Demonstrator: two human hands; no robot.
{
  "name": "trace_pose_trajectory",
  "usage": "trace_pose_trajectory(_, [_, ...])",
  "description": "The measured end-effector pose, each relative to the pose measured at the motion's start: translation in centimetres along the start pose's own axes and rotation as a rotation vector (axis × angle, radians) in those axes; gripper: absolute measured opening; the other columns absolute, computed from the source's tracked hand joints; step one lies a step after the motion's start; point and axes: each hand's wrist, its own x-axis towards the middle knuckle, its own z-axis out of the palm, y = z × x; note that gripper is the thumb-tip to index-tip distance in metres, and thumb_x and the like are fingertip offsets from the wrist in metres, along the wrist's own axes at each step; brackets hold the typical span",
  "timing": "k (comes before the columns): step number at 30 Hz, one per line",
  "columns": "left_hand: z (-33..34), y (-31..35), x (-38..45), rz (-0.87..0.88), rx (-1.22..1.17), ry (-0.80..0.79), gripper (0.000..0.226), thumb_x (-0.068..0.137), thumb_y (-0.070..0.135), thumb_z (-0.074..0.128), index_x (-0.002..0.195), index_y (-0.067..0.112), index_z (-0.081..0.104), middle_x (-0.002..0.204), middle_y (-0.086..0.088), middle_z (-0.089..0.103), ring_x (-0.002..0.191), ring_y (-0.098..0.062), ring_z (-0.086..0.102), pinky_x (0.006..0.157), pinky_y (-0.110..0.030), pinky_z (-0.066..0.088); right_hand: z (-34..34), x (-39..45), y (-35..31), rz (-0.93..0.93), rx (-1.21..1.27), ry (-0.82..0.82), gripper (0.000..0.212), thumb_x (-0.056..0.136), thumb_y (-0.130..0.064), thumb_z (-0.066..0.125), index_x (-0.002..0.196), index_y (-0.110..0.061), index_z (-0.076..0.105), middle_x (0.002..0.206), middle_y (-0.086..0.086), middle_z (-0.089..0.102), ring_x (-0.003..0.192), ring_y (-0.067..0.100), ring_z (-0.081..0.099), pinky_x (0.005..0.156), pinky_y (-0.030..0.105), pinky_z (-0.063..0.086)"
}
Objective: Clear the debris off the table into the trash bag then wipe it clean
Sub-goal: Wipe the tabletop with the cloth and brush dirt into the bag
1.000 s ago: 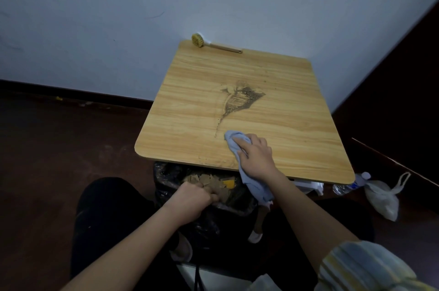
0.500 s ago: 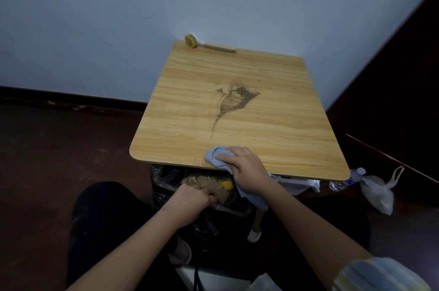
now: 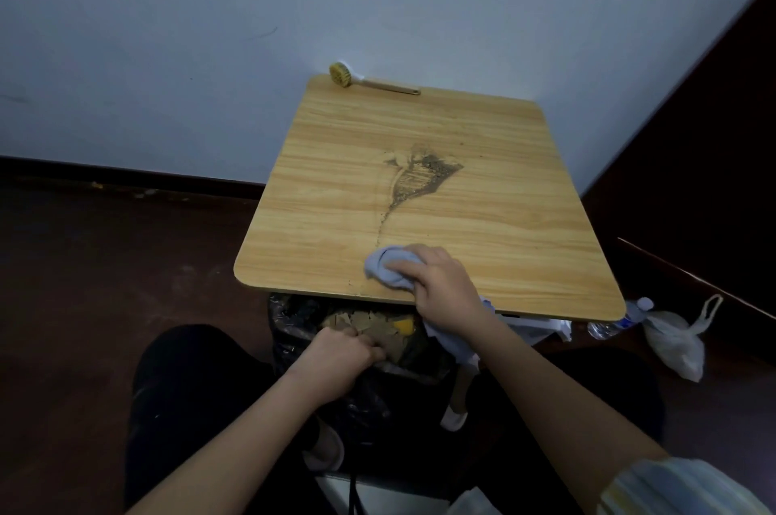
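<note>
Debris (image 3: 422, 178) is spread mid-worktop (image 3: 525, 229), with a thin trail toward the near edge. A blue cloth (image 3: 388, 269) is gripped there by the right hand (image 3: 445, 287), fingers curled over it. The trash bag (image 3: 369, 384) rim, just below that edge, is clenched in the left hand (image 3: 336, 359).

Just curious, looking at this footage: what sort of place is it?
Probably a plain room in a home: a small wooden table pushed against a bare wall, a dark floor with a skirting board, and a trash bag at the table's edge.
</note>
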Motion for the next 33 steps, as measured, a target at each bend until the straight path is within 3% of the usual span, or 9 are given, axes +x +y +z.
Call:
trace_pose_trajectory(4, [0.2,-0.2,-0.1,0.0,-0.003,0.007,0.036,0.093,0.013,0.041,0.125,0.026,0.05,0.125,-0.002,0.053,0.114,-0.028,0.051,0.072,-0.033,0.04,0.6,0.8,0.8,0.3,-0.032,0.03,0.046,0.094,-0.009,0.043,0.134,-0.028,0.052,0.133,0.007,0.043,0.116,0.031,0.038,0.086,0.038,0.038])
trace_pose_trajectory(6, [0.4,-0.2,0.0,0.001,-0.001,0.011,0.037,0.093,0.013,0.041,0.127,0.026,0.049,0.125,-0.002,0.053,0.114,-0.028,0.051,0.071,-0.034,0.04,1.6,0.7,0.8,0.357,-0.031,0.024,0.047,0.093,-0.009,0.042,0.135,-0.029,0.05,0.132,0.007,0.042,0.116,0.03,0.036,0.083,0.037,0.035])
trace_pose_trajectory(15, [0.7,-0.3,0.2,0.0,-0.008,0.012,0.036,0.093,0.015,0.04,0.126,0.027,0.049,0.127,-0.002,0.052,0.115,-0.027,0.051,0.074,-0.033,0.042,3.0,1.5,-0.7,0.166,-0.002,-0.02,0.044,0.095,-0.014,0.042,0.133,-0.033,0.054,0.129,0.005,0.044,0.112,0.028,0.037,0.077,0.033,0.024])
trace_pose_trajectory(22, [0.5,-0.3,0.0,-0.003,0.0,0.01,0.035,0.093,0.013,0.042,0.125,0.026,0.05,0.124,-0.002,0.054,0.112,-0.028,0.053,0.072,-0.034,0.043,3.2,2.3,-2.1,0.072,0.049,-0.077,0.043,0.098,-0.013,0.041,0.134,-0.032,0.054,0.126,0.005,0.045,0.112,0.028,0.036,0.079,0.035,0.025])
trace_pose_trajectory(33, [-0.1,-0.3,-0.3,-0.011,0.016,0.002,0.036,0.093,0.012,0.04,0.125,0.025,0.051,0.124,-0.002,0.054,0.111,-0.027,0.053,0.067,-0.029,0.032,2.5,1.8,-2.5,-0.03,0.12,-0.169,0.042,0.097,-0.005,0.044,0.124,-0.031,0.063,0.12,0.003,0.048,0.109,0.028,0.038,0.083,0.041,0.033])
